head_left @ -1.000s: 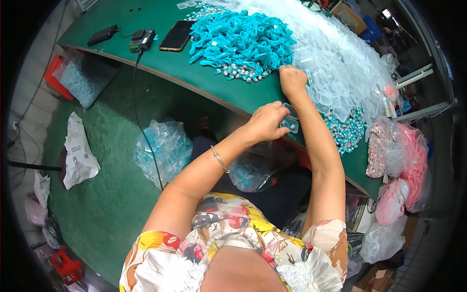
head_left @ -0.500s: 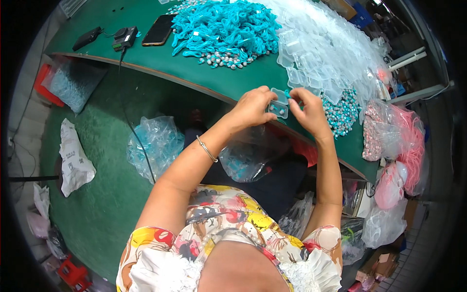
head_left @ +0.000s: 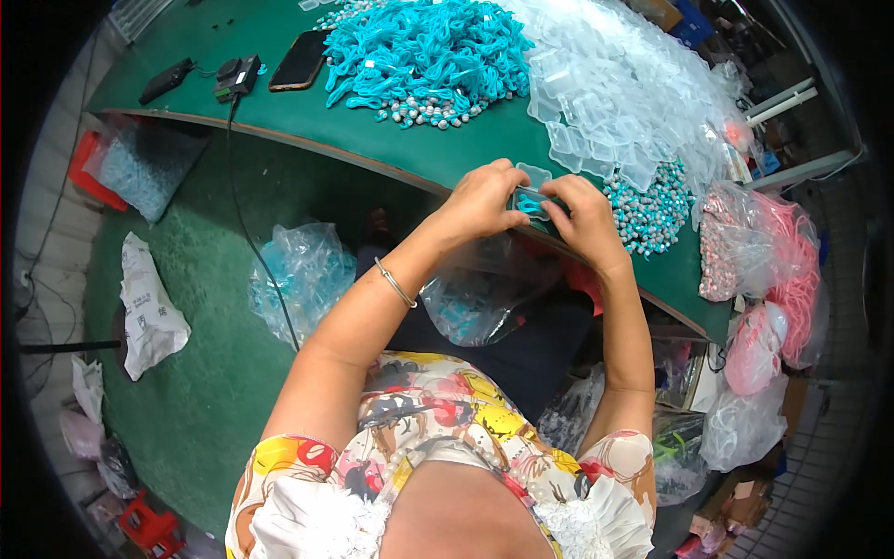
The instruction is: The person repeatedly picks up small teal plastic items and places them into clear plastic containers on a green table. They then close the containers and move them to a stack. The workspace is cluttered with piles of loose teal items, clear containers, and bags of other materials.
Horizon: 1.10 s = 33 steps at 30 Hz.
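My left hand (head_left: 484, 197) is closed around the left side of a small clear plastic box (head_left: 535, 175) at the table's front edge, its hinged lid standing open. Inside lies a bundle of turquoise cord (head_left: 529, 204). The thumb and fingers of my right hand (head_left: 587, 224) are pinched at the right side of the box, on the cord; the fingertips are partly hidden. Just right of that hand is a pile of turquoise and silver beads (head_left: 650, 210). Beyond the hands, a large heap of clear plastic boxes (head_left: 624, 88) covers the table's right part.
A heap of turquoise cords (head_left: 428, 51) with silver beads lies on the green table (head_left: 372, 144). To its left are a phone (head_left: 299, 61) and a small black device (head_left: 237, 76) with a cable hanging down. Bags of pink cord (head_left: 792, 270) are at the right edge; plastic bags (head_left: 303, 279) stand below.
My right hand has moved the turquoise cord down into the box, where it now covers the beads seen there before. My left hand keeps its hold on the box.
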{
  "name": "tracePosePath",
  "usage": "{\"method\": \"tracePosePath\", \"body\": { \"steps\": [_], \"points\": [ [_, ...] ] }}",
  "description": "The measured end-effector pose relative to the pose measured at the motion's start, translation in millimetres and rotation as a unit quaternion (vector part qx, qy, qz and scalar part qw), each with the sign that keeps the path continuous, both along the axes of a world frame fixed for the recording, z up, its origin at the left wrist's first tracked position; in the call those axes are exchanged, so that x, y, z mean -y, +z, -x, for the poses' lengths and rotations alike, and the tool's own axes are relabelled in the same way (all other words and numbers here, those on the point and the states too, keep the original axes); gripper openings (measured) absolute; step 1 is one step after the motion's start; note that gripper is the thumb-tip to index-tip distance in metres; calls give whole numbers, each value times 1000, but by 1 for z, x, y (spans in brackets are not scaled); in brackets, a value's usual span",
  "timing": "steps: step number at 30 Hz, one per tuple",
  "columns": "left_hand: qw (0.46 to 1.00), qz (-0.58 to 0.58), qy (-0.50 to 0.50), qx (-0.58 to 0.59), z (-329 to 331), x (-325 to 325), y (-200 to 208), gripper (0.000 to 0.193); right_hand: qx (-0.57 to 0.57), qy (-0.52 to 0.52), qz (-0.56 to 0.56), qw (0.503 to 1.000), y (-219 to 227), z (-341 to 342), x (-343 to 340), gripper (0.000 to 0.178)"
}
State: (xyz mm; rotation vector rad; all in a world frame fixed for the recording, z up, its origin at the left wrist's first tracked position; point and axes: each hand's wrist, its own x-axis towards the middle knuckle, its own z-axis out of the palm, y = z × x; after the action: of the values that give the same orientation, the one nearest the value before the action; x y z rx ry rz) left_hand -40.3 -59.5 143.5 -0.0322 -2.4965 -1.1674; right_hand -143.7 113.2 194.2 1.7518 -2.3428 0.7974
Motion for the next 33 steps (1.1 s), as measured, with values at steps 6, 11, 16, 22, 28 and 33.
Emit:
{"method": "tracePosePath", "body": {
  "steps": [6, 11, 16, 22, 28, 33],
  "points": [
    [1000, -1, 1, -3, 0, -1, -1, 49, 25, -18, -1, 1000, -5, 3, 0, 11],
    [1000, -4, -3, -15, 0, 0, -1, 48, 51, -75, 15, 996, -10, 31, 5, 17],
    [1000, 2, -4, -15, 1, -1, 0, 47, 60, -71, -19, 995, -25, 43, 10, 25],
    [1000, 0, 0, -12, -1, 0, -4, 47, 120, -50, -42, 991, 4, 7, -6, 26],
    [1000, 8, 3, -26, 0, 0, -4, 47, 57, -32, -16, 998, -2, -3, -10, 17],
    [1000, 7, 2, -22, 0, 0, -4, 48, 122, -39, 37, 991, 2, 2, -8, 14]
  ]
}}
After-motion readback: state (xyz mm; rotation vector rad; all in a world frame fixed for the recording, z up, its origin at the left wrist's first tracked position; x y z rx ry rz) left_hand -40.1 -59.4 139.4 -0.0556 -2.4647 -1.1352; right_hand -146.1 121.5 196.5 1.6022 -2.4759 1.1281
